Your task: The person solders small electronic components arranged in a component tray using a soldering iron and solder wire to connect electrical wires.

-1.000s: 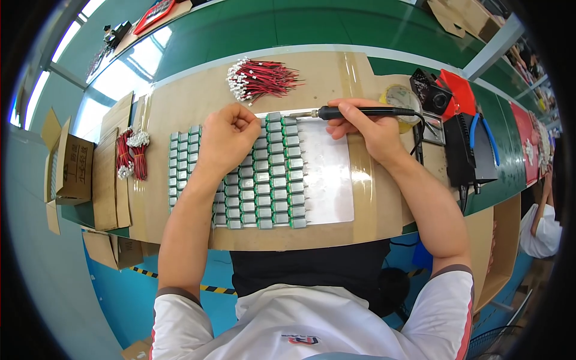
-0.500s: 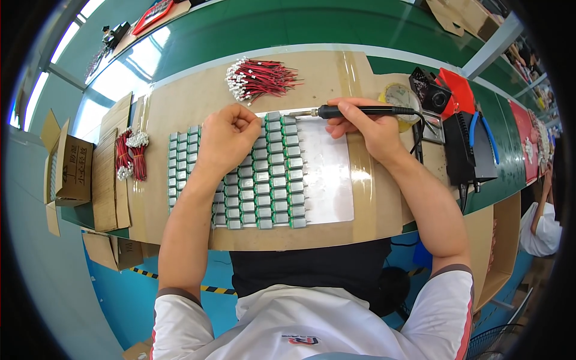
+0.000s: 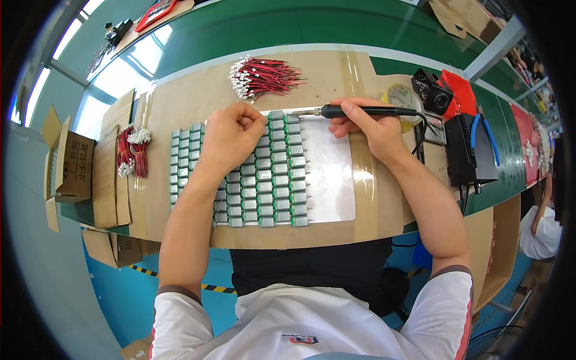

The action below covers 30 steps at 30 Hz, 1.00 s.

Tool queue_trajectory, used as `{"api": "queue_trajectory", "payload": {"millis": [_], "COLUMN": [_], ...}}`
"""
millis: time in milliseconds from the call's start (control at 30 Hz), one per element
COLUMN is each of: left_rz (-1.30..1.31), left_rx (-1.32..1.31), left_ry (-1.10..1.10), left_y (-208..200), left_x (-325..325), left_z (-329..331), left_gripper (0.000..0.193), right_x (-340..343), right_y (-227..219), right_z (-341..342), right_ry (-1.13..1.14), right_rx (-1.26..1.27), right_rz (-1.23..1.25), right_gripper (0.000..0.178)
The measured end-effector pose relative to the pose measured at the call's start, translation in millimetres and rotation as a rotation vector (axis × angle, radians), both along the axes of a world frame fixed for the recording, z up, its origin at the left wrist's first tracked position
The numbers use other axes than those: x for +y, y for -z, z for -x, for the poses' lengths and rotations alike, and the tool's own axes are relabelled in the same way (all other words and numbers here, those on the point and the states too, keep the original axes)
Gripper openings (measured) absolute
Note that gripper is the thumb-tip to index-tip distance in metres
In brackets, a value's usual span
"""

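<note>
My right hand (image 3: pixel 379 133) grips a black soldering iron (image 3: pixel 367 111), held level with its tip pointing left. That tip is at the top end of the rightmost column of small grey motors (image 3: pixel 264 187), which stand in rows with green parts between them on a white sheet (image 3: pixel 331 180). My left hand (image 3: pixel 235 137) rests over the upper part of the rows, thumb and fingers pinched together just left of the iron's tip. Whatever sits between those fingertips is too small or hidden to make out.
Beyond the rows lies a pile of red-and-black wires (image 3: pixel 267 78) with white connectors. Two more wire bundles (image 3: pixel 133 153) lie left, by cardboard pieces and an open box (image 3: pixel 73 167). At right are a yellow tape roll (image 3: pixel 401 99), a black soldering station (image 3: pixel 465 150) and blue-handled pliers (image 3: pixel 485 139).
Hardly anything differs. Both hands and the soldering iron keep their places, with only a slight shift of the whole view.
</note>
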<state>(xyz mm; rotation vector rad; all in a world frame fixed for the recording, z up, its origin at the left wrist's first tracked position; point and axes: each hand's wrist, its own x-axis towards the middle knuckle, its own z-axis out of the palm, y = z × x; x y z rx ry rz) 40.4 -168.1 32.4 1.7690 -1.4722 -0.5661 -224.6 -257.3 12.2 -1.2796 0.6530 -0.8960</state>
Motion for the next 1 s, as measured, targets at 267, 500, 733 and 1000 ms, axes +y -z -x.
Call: {"api": "queue_trajectory", "payload": {"millis": [267, 500, 733, 1000], "left_rz": [0.002, 0.002, 0.005, 0.016], "left_rx": [0.026, -0.002, -0.008, 0.021], "left_ry": [-0.009, -0.013, -0.012, -0.009], "left_y": [0.7, 1.0, -1.5, -1.9], "left_x": [-0.1, -1.1, -0.2, 1.1], "left_z": [-0.2, -1.0, 0.5, 1.0], "left_gripper": [0.012, 0.015, 0.015, 0.014], "right_x": [-0.1, 0.1, 0.1, 0.1], "right_y": [-0.3, 0.5, -0.1, -1.1], "right_z": [0.8, 0.7, 1.1, 2.8], "right_ry": [-0.004, -0.002, 0.002, 0.005], "right_rx": [0.026, 0.039, 0.029, 0.025], "right_rz": [0.041, 0.043, 0.051, 0.061], "right_gripper": [0.031, 0.031, 0.031, 0.030]}}
